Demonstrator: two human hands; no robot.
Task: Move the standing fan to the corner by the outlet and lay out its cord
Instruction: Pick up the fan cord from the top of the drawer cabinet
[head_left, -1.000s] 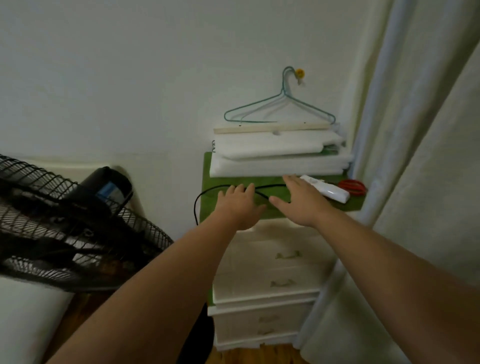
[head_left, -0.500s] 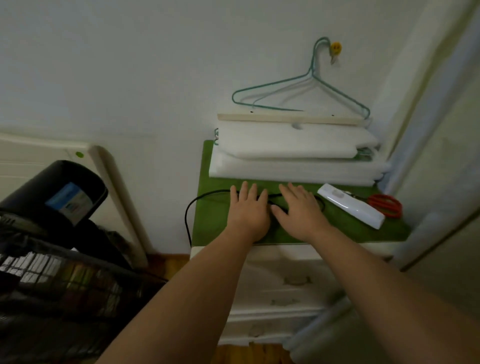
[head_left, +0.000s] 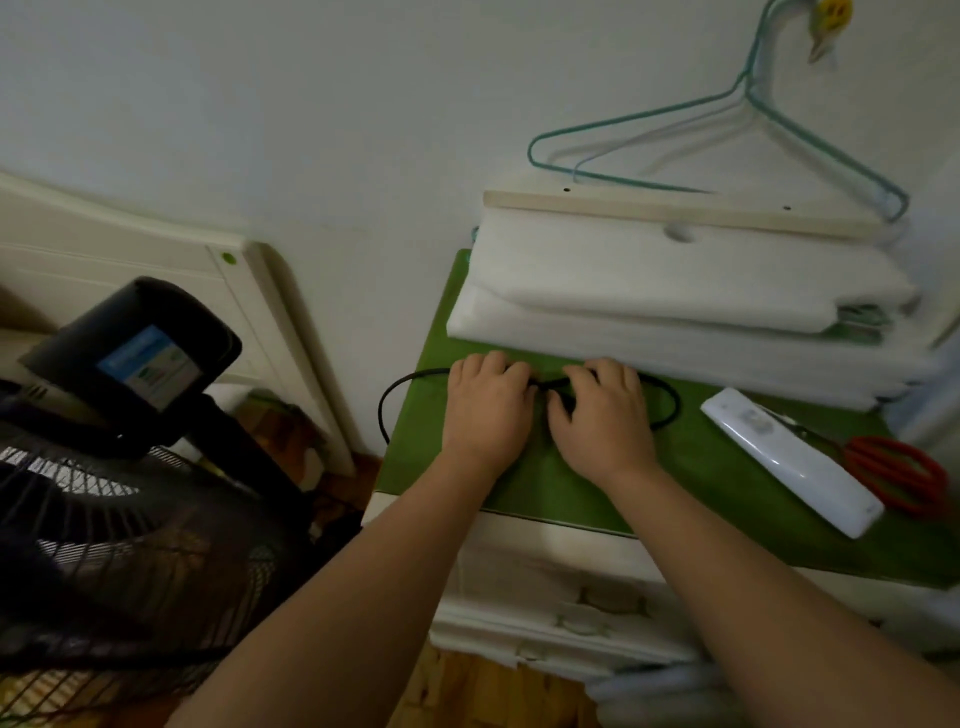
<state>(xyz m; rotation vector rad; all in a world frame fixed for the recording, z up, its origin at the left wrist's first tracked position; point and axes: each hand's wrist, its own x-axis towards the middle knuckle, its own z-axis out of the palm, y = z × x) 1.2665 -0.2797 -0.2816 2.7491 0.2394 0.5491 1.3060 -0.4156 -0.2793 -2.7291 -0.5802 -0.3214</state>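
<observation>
The black standing fan (head_left: 124, 467) fills the lower left, its motor housing and wire grille facing me. Its black cord (head_left: 389, 400) runs up from the left edge of the green cloth (head_left: 691, 478) on the white drawer chest and loops across the cloth. My left hand (head_left: 485, 410) and my right hand (head_left: 602, 415) lie side by side on the cloth, fingers curled over the cord where it crosses between them. The cord's loop shows again to the right of my right hand. Its plug is hidden.
Folded white sheets (head_left: 675, 296) with a wooden strip are stacked at the back of the chest. A white oblong device (head_left: 789, 462) and red scissors (head_left: 898, 473) lie at right. Wire hangers (head_left: 727, 135) hang on the wall. A white bed frame (head_left: 171, 270) stands at left.
My view has dropped and closed in on the chest top. Both hands came together on the cord, and their fingers have curled down onto it.
</observation>
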